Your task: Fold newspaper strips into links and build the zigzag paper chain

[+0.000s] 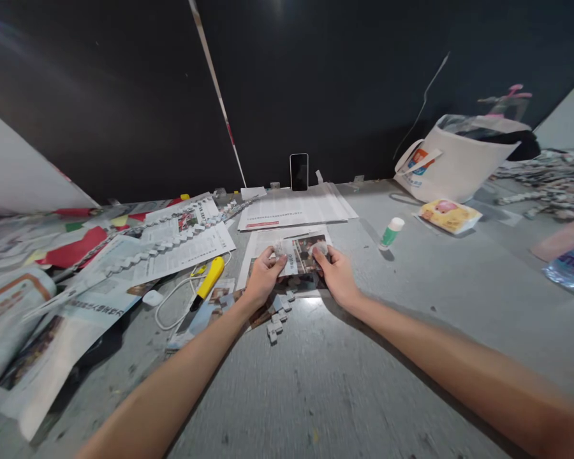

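Between my two hands a small printed piece of newspaper point(300, 256) is stretched, lifted a little off the table. My left hand point(266, 273) pinches its left end between thumb and fingers. At the right end my right hand point(335, 273) grips it the same way. Beneath lies a larger newspaper sheet point(253, 245). A folded-paper zigzag chain point(278, 317) rests on the table just below my left hand. To the left is a yellow and black utility knife point(209, 280), with a white cable point(161, 317) looped beside it.
A green and white glue stick point(391, 234) stands at right, near a yellow packet point(449, 215) and a white bag point(454, 156). A phone point(299, 172) leans upright behind stacked paper point(296, 207). Newspapers point(176, 255), longer folded-paper chains point(160, 247) and red paper point(83, 248) crowd the left.
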A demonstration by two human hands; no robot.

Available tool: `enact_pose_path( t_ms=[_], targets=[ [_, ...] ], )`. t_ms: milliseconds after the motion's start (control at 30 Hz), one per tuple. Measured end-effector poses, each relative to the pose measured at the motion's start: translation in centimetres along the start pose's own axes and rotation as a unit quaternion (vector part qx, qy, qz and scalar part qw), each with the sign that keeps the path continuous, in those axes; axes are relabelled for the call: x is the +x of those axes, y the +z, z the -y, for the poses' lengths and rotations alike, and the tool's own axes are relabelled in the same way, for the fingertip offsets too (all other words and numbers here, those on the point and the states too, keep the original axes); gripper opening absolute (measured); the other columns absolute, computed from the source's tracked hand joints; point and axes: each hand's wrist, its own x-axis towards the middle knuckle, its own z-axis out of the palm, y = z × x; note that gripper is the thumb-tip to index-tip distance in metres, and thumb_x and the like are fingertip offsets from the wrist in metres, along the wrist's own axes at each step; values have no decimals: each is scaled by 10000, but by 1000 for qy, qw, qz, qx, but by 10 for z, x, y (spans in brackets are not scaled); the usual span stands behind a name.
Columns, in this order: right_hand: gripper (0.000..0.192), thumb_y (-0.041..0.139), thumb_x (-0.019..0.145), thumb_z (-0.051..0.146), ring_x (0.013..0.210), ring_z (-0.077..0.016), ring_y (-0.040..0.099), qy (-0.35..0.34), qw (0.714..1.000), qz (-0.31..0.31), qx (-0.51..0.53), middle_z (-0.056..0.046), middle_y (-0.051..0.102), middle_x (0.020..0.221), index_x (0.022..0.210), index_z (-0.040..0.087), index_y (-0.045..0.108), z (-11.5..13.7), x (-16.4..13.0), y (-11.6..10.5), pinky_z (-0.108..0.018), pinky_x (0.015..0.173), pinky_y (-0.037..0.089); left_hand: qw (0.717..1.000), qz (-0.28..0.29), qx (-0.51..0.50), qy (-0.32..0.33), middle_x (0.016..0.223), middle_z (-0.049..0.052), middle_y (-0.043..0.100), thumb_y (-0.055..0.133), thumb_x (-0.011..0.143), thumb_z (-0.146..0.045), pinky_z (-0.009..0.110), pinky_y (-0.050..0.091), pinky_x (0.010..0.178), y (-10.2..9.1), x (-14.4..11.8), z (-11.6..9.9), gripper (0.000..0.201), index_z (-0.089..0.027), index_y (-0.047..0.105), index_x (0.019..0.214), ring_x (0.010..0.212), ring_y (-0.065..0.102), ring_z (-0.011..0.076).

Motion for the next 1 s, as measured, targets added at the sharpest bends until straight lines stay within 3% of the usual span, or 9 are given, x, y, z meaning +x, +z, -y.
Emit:
enact_pose_path(
  t_ms=[200, 333, 400, 500, 567, 700, 833, 1000],
  targets=[
    [373, 643, 933, 591, 621, -149, 518, 6, 1000, -5, 29, 5, 638, 790, 1039, 233, 644, 5, -1, 2, -266, 557, 394, 999, -24, -39, -13, 754, -26, 682, 806, 787, -545, 210, 446, 531, 0, 0, 1, 598, -210, 618, 1245, 556, 577, 112],
    [246, 599, 928, 498, 528, -138, 427, 26, 998, -1, 56, 67, 472, 640, 1042, 281, 577, 5, -2, 3, -254, 501, 323, 998, -26, -53, -5, 571, -65, 503, 741, 744, -369, 204, 337, 465, -1, -1, -3, 299, -203, 656, 977, 465, 456, 92],
    [173, 579, 916, 447, 515, -141, 411, 31, 997, -2, 71, 76, 407, 599, 976, 287, 549, 3, -2, 2, -250, 487, 303, 997, -15, -70, -11, 542, -57, 440, 668, 725, -334, 223, 351, 470, -1, -2, -6, 182, -202, 644, 849, 465, 445, 104],
    [155, 557, 908, 425, 492, -137, 378, 47, 995, 3, 89, 75, 386, 576, 881, 280, 513, 2, -3, 1, -245, 462, 273, 995, 5, -97, -14, 569, -11, 471, 608, 757, -383, 268, 409, 481, -1, -4, -9, 194, -194, 610, 713, 493, 494, 137],
    [159, 565, 901, 419, 497, -134, 379, 51, 995, 10, 88, 71, 393, 577, 855, 273, 522, 4, -4, 2, -243, 464, 279, 994, 9, -106, -11, 610, 4, 541, 601, 827, -461, 282, 429, 482, 1, -5, -11, 278, -188, 651, 817, 507, 533, 156],
    [175, 590, 907, 431, 524, -129, 413, 49, 996, 15, 73, 61, 435, 606, 868, 261, 580, 11, -7, 4, -249, 490, 319, 999, 14, -32, -6, 764, -1, 694, 785, 815, -521, 252, 490, 570, 4, -7, -15, 595, -204, 619, 1290, 627, 641, 159],
    [344, 612, 944, 559, 527, -143, 458, 41, 997, 4, 59, 56, 511, 614, 1116, 264, 652, 11, -5, 5, -266, 503, 367, 999, 31, 17, -14, 787, 23, 727, 829, 790, -582, 226, 489, 580, 3, -4, -11, 684, -161, 648, 1298, 634, 651, 145],
    [682, 445, 970, 804, 522, -149, 494, 51, 995, 67, 47, -37, 606, 595, 708, 209, 652, 8, -4, 4, -291, 515, 388, 1000, -8, -4, -28, 694, -5, 676, 795, 798, -660, 229, 458, 498, -1, 3, 0, 679, -161, 687, 1245, 513, 583, 128]
  ],
)
